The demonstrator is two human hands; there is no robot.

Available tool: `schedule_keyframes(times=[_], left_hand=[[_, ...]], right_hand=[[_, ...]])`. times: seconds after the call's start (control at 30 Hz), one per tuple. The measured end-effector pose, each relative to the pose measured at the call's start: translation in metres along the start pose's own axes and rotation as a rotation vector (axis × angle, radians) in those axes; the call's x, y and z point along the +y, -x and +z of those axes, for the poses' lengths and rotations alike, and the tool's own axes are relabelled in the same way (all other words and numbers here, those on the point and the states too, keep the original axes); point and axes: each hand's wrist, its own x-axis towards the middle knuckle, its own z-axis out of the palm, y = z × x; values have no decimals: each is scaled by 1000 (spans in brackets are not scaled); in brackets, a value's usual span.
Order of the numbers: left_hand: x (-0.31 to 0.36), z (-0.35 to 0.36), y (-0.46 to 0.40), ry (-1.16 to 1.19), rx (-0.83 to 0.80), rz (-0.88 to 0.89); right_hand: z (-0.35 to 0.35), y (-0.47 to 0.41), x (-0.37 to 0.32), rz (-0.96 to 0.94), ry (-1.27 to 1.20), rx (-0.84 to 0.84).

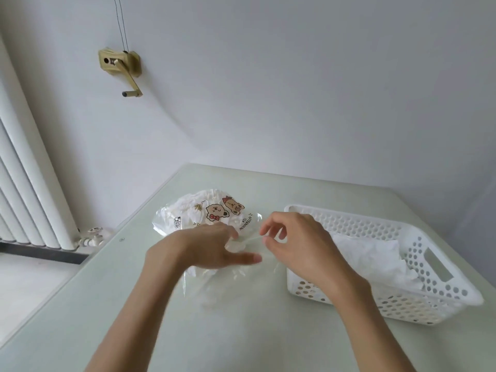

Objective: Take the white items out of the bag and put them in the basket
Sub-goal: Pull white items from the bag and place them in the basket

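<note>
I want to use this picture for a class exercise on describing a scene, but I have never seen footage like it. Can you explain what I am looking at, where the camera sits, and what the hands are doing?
There is no machine here, just a person's two bare hands. The single picture comes from a wide-angle camera worn on the person's head, looking forward and down, so the arms reach in from the bottom edge.

On the pale table lies a clear plastic bag printed with cartoon bears and filled with white items. To its right stands a white perforated basket that already holds some white items.

The left hand lies at the bag's mouth. The right hand pinches the bag's clear edge. Whether the left hand grips anything is hard to tell.
</note>
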Motion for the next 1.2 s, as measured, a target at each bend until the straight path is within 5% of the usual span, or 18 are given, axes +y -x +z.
schedule_keyframes(times=[0.1,0.27,0.73,1.2], left_hand=[[10,19,-2,-142,85,-57],[-18,12,-4,130,421,-203],[-74,7,-2,237,438,-208],[-72,5,-5,209,365,-126]], right_hand=[[-10,6,3,40,22,-80],[-4,9,-2,33,87,-125],[83,-3,-37,-145,220,113],[114,-28,-40,-75,405,-61]])
